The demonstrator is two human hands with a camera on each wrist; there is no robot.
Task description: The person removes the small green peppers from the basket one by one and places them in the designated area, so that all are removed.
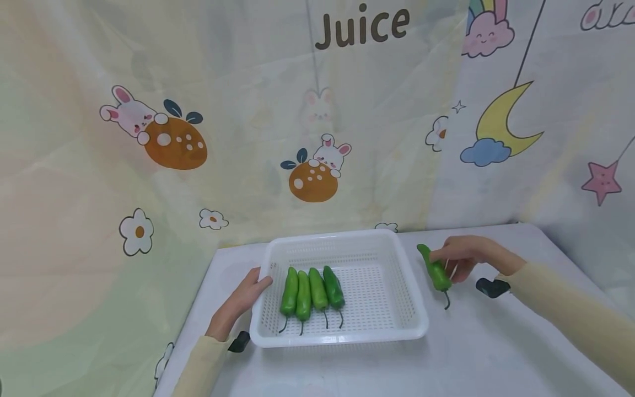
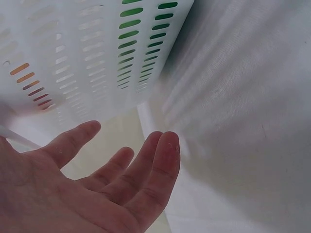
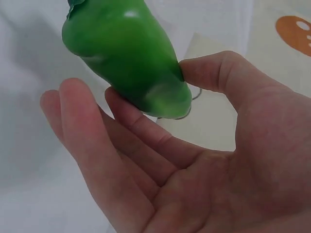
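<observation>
At the left of the white plastic basket point(image 1: 347, 340), my left hand point(image 1: 246, 292) holds the side, its thumb over the rim. In the left wrist view several fingers point(image 2: 163, 170) of that hand lie along the outside of the slotted wall point(image 2: 77, 63). Off the basket's right side, my right hand point(image 1: 463, 256) pinches a green pepper point(image 1: 439, 274) between thumb and fingers. The right wrist view shows the narrow end of this pepper point(image 3: 131, 53) in the grip, two other fingers spread apart from it. Its stem points toward me in the head view.
Several more green peppers point(image 1: 303, 298) lie side by side in the basket's left half, stems toward me. The white table point(image 1: 347, 375) ends against a printed cloth backdrop point(image 1: 248, 187). Dark wrist devices point(image 1: 491, 288) sit at both cuffs.
</observation>
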